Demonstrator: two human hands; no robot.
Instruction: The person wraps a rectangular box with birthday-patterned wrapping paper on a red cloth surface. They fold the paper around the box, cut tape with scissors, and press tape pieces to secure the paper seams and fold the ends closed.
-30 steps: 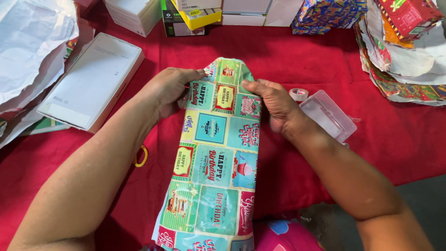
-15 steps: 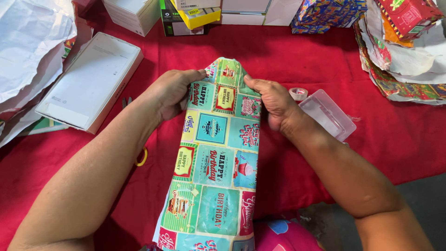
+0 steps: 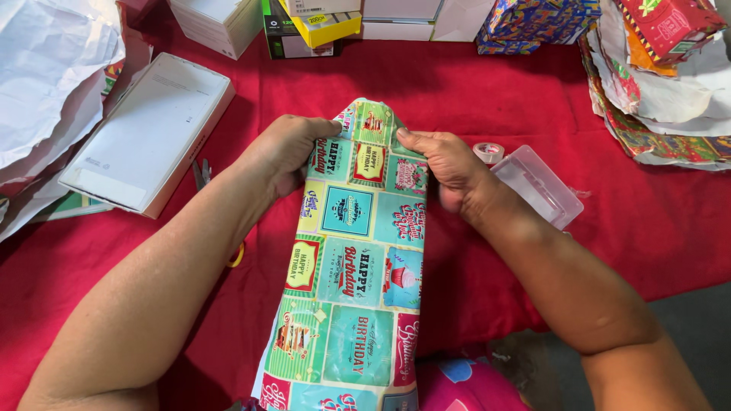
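Note:
A long parcel wrapped in green and teal patterned gift paper (image 3: pixel 354 259) lies on the red cloth (image 3: pixel 472 91), running from the bottom edge up to the middle. My left hand (image 3: pixel 283 151) grips its far end from the left, thumb pressed on the paper. My right hand (image 3: pixel 445 164) grips the same end from the right, thumb on top of the paper. Between the two hands the paper end rises in a loose fold (image 3: pixel 375 116).
A flat white box (image 3: pixel 148 129) lies to the left, with scissors (image 3: pixel 202 173) partly hidden under my left arm. A tape roll (image 3: pixel 489 152) and a clear plastic case (image 3: pixel 537 186) sit to the right. Boxes line the far edge; crumpled paper (image 3: pixel 53 68) lies at the left and right.
Both hands have shifted slightly on the parcel's far end, and my left arm has moved, uncovering the scissors' blades. The parcel stays in place.

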